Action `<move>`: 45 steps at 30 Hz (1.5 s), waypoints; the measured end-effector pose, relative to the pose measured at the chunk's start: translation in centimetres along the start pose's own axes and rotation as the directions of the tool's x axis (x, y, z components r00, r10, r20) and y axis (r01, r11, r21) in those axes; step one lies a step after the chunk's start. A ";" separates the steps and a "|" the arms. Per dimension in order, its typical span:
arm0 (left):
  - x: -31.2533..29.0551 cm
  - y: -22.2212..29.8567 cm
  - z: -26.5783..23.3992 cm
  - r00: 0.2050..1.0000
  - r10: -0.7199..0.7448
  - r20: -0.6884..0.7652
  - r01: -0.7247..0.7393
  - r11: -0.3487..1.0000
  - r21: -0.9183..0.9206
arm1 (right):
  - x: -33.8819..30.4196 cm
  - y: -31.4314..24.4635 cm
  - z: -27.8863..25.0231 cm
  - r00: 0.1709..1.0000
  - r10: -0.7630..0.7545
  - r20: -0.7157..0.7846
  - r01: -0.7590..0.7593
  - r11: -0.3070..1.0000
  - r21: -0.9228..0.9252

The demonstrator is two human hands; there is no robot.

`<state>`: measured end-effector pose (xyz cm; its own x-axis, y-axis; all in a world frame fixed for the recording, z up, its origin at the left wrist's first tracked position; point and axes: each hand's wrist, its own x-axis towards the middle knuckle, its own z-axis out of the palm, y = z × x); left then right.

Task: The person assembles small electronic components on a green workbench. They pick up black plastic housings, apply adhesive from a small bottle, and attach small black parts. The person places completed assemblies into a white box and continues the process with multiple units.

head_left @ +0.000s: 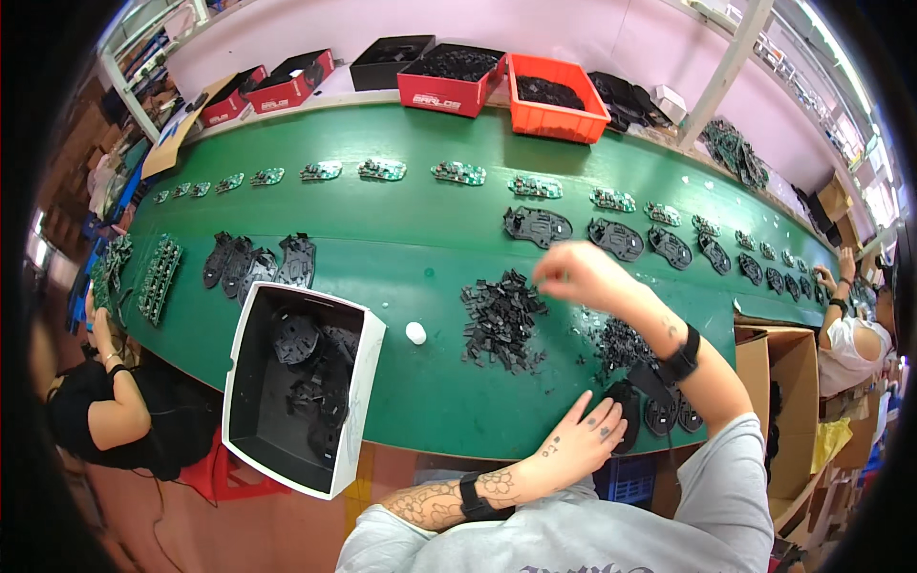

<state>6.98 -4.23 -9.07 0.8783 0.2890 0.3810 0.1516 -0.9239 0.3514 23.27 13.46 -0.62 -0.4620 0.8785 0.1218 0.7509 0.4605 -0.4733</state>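
My left hand [581,441] lies near the front edge of the green table. Its fingers are spread and reach a black mouse-shaped plastic shell [626,413], which they partly cover. Two more dark rounded shells [661,414] sit to the right of it, below my right forearm. My right hand [590,274] is raised over the table, fingertips drawn together; what they hold, if anything, is too small to make out. Just left of and below it spreads a heap of small black plastic pieces [499,320]. A second heap of tinier black parts [619,346] lies under my right forearm.
Green circuit boards [458,173] form a long row, with black shells [538,226] below its right part. A white-rimmed box [373,353] of black parts and a small white round piece [415,332] are left. Bins [559,122] line the back. Other people [119,411] sit at both ends.
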 end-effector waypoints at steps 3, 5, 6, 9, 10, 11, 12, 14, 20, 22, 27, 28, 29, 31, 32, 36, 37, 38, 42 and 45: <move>-0.4 -0.2 -2.3 1.000 -0.021 0.008 0.021 1.000 -0.016 | -4.5 -3.0 0.9 0.979 0.083 0.187 -0.087 0.996 0.013; -0.5 -0.6 -2.7 0.992 -0.087 -0.096 0.078 0.993 -0.088 | -6.3 -2.9 2.0 0.992 0.008 0.124 -0.012 0.999 0.030; -0.4 -0.8 -2.8 0.982 -0.122 -0.146 0.104 0.987 -0.126 | -6.9 -2.8 2.3 0.995 -0.007 0.102 0.004 1.000 0.031; 0.6 -1.2 -3.2 0.940 -0.228 -0.254 0.215 0.974 -0.078 | -7.4 -2.5 3.0 0.997 -0.046 0.055 0.044 0.998 0.039; 0.8 -1.2 -3.1 0.930 -0.253 -0.265 0.249 0.967 -0.051 | -7.5 -2.5 3.2 0.997 -0.060 0.046 0.058 0.997 0.044; 0.8 -1.6 -2.2 0.937 -0.265 -0.228 0.266 0.964 -0.024 | -7.5 -2.5 3.4 0.996 -0.079 0.044 0.078 0.996 0.034; 0.9 -1.8 -1.6 0.937 -0.263 -0.230 0.271 0.963 0.004 | -7.5 -2.6 3.7 0.994 -0.099 0.043 0.098 0.995 0.024; 1.2 -2.2 -1.2 0.933 -0.268 -0.240 0.292 0.954 0.072 | -7.1 -2.9 3.8 0.995 -0.062 0.080 0.059 0.997 0.046; 2.8 -1.4 -0.4 0.918 -0.365 -0.154 0.365 0.931 -0.027 | -6.9 -3.6 2.6 0.981 0.077 0.180 -0.112 0.974 0.198; 2.7 -1.7 -0.3 0.919 -0.357 -0.167 0.354 0.934 -0.053 | -6.7 -4.2 2.4 0.991 0.043 0.124 -0.075 0.960 0.269; 1.4 -2.2 -3.3 0.859 -0.492 -0.140 0.341 0.754 -0.561 | -7.4 -5.9 0.9 0.939 0.343 -0.033 -0.275 0.803 0.529; 1.1 -2.3 -4.8 0.856 -0.508 -0.097 0.343 0.699 -0.627 | -7.6 -6.6 0.5 0.904 0.414 -0.105 -0.234 0.685 0.690; 0.5 -2.4 -5.9 0.817 -0.571 -0.085 0.352 0.609 -0.711 | -7.9 -6.2 0.1 0.899 0.425 -0.109 -0.243 0.690 0.682; -0.7 -2.6 -8.1 0.738 -0.665 -0.112 0.343 0.514 -0.786 | -8.8 -5.3 -0.4 0.884 0.463 -0.063 -0.257 0.595 0.762; -1.2 -3.1 -9.1 0.704 -0.693 -0.158 0.330 0.515 -0.791 | -9.0 -5.3 -0.6 0.879 0.475 -0.046 -0.269 0.573 0.774; -2.7 -4.5 -12.6 0.530 -0.820 -0.216 0.361 0.449 -0.817 | -8.5 -8.3 -1.2 0.866 0.491 0.091 -0.355 0.478 0.804; -2.9 -4.3 -13.4 0.476 -0.863 -0.167 0.372 0.370 -0.851 | -8.3 -8.9 -0.9 0.902 0.427 0.068 -0.287 0.473 0.833; -3.1 -4.8 -12.9 0.478 -0.833 -0.277 0.341 0.467 -0.816 | -8.1 -9.3 -0.2 0.933 0.358 0.043 -0.216 0.461 0.861; -3.0 -4.7 -12.8 0.475 -0.814 -0.334 0.323 0.514 -0.795 | -7.0 -10.6 1.1 0.952 0.299 -0.067 -0.142 0.624 0.769; -3.8 -4.9 -11.9 0.452 -0.784 -0.426 0.301 0.583 -0.755 | -6.3 -11.6 1.8 0.920 0.385 0.074 -0.273 0.492 0.827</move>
<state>-2.46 2.22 -2.11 0.0852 0.9616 0.2608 0.0103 -0.2626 0.9648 16.67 2.33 2.54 -0.1709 0.9760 -0.1349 0.1053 -0.1180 -0.9874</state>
